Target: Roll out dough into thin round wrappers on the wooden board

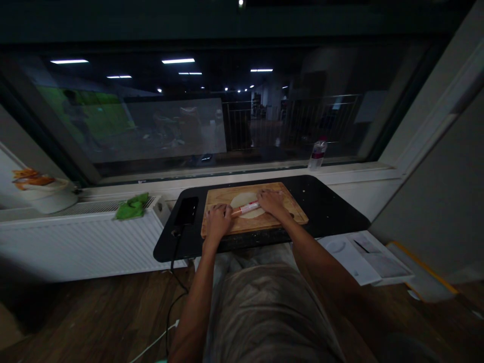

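A wooden rolling pin (246,207) with a printed label lies across a flat, pale round of dough (242,199). The dough rests on a wooden cutting board (219,194) on a black tabletop. My left hand (218,220) is closed over the pin's left end, near the board's left edge. Around its right end my right hand (270,200) is curled, farther from me than the left. The pin slants, with its right end higher in the view. Both palms hide the pin's ends.
A phone (186,210) with a cable lies left of the board on the black table (328,206). A plastic bottle (317,154) stands on the windowsill. A green cloth (132,206) and a white bucket (53,195) sit on the radiator (83,247). An open white box (363,256) is at lower right.
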`<state>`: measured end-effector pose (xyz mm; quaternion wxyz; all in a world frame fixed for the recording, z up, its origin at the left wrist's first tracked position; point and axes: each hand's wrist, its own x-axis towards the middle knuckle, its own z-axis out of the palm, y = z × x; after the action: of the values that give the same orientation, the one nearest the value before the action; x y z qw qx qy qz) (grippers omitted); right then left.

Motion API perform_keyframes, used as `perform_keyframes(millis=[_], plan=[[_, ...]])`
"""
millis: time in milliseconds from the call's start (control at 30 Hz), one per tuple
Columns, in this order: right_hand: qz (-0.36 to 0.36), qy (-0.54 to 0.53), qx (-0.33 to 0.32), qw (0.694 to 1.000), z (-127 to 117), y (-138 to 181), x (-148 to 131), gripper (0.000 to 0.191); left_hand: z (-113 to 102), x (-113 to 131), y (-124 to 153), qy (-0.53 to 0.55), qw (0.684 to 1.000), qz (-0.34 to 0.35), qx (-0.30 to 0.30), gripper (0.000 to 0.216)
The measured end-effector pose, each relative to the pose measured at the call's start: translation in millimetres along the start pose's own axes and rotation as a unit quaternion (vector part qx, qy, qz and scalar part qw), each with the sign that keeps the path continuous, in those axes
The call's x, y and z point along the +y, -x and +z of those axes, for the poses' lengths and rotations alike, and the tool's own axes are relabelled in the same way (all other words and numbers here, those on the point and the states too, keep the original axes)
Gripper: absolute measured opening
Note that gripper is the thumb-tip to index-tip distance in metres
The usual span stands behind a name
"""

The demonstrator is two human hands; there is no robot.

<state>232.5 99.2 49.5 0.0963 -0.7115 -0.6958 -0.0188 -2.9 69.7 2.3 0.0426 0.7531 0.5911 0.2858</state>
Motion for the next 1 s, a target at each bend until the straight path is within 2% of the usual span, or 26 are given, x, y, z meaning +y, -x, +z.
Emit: perform_keyframes(millis=[167, 367, 600, 1000], plan=[[-0.005, 0.013, -0.004, 1.0, 0, 2, 0, 0.052, 1, -1, 0, 0.005, 1.0, -0.003, 0.001, 0.031], [0.015, -0.009, 0.052, 0.998, -3, 41, 3, 0.051, 3, 0, 0, 0.025, 1.0, -0.006, 0.015, 0.037], [-0.003, -0.027, 0.065, 0.998, -7, 71, 10, 0.05, 1, 0, 0, 0.021, 1.0, -0.002, 0.017, 0.036], [0.009, -0.002, 0.032, 0.999, -12, 41, 0, 0.05, 6, -3, -1, 0.002, 1.0, -0.001, 0.012, 0.04]])
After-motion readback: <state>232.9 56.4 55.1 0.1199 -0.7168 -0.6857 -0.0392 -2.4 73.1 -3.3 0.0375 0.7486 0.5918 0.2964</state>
